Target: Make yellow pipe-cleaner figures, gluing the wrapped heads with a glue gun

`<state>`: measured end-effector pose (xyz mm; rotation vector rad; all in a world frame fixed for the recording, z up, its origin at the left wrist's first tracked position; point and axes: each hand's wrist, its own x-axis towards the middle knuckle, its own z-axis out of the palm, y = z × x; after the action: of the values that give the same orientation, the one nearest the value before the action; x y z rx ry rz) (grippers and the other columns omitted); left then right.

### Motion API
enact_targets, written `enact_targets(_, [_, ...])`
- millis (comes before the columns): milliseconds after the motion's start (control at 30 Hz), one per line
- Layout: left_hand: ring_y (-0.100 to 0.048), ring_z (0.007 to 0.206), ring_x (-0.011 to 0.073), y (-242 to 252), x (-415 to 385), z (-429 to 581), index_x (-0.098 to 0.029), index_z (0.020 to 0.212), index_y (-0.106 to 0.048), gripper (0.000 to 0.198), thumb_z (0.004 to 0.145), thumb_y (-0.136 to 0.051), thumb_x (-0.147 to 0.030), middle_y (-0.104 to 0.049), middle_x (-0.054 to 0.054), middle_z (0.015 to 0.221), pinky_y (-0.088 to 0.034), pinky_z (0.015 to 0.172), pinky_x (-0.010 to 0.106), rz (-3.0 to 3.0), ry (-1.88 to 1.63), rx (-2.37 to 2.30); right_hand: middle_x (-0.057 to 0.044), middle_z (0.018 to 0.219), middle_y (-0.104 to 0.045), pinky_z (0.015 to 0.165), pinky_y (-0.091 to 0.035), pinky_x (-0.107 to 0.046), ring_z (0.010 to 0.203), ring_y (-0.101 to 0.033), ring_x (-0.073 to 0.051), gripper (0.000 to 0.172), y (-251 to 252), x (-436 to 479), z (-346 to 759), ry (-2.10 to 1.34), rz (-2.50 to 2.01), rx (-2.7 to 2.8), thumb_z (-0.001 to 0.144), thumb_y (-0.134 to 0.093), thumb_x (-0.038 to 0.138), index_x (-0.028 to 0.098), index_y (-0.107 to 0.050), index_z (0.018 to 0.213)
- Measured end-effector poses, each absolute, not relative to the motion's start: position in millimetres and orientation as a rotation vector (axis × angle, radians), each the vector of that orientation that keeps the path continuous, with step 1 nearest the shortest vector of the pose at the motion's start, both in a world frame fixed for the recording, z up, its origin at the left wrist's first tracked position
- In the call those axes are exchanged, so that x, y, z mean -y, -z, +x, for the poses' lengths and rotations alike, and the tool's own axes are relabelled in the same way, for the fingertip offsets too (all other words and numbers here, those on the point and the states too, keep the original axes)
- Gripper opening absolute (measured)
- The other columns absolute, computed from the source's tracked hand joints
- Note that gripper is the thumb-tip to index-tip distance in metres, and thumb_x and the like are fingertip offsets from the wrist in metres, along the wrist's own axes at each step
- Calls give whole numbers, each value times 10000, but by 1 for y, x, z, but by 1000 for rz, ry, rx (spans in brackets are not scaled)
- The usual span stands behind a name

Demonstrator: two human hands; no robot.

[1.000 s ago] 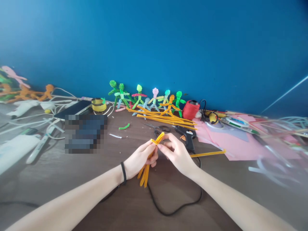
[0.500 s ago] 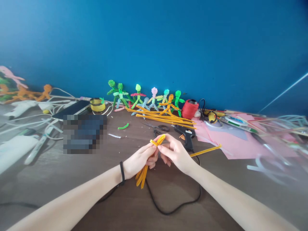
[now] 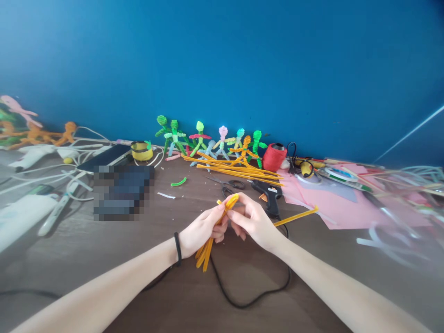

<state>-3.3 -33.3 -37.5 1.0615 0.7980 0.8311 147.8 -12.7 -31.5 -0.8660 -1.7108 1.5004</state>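
A bundle of orange-yellow pipe cleaners is gripped by my left hand, its loose ends hanging below the fingers. At the top, the bundle bends into a folded loop. My right hand pinches this loop between thumb and forefinger, close against the left thumb. One long strand sticks out to the right from behind my right hand. A black glue gun and scissors lie just beyond my hands.
Several pipe-cleaner figures stand along the blue wall. In front of them lie loose orange pipe cleaners. A red spool and pink sheets are at right. White cables spread at left; a black cord loops nearby.
My left thumb has shifted slightly at the fold, and the short end beside it shows less. Both hands keep their hold in nearly the same place.
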Motion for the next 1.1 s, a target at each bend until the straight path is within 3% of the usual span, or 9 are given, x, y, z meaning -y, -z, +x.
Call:
enact_targets(333, [-154, 410, 48, 36, 32, -4, -173, 590, -358, 357, 874, -301, -381, -207, -91, 468, -229, 432, 208, 1016, -844, -782, 40, 544, -520, 334, -327, -145, 384, -443, -51, 339, 32, 10, 148, -1604, -755, 1658, 810, -525, 283, 177, -503, 1131])
enact_targets(867, [-155, 431, 61, 33, 31, -8, -175, 565, -335, 358, 860, -340, -377, -198, -80, 486, -225, 460, 221, 999, -801, -713, 18, 580, -542, 391, -350, -176, 417, -466, -59, 384, 33, 5, 153, -1577, -718, 1827, 841, -484, 371, 160, -508, 1161])
enact_targets(1100, [-146, 439, 61, 31, 32, -7, -176, 598, -338, 293, 850, -326, -325, -215, -74, 526, -240, 480, 224, 972, -797, -712, 17, 589, -537, 411, -385, -190, 446, -485, -74, 316, 32, 5, 154, -1507, -759, 1881, 855, -460, 358, 156, -527, 1088])
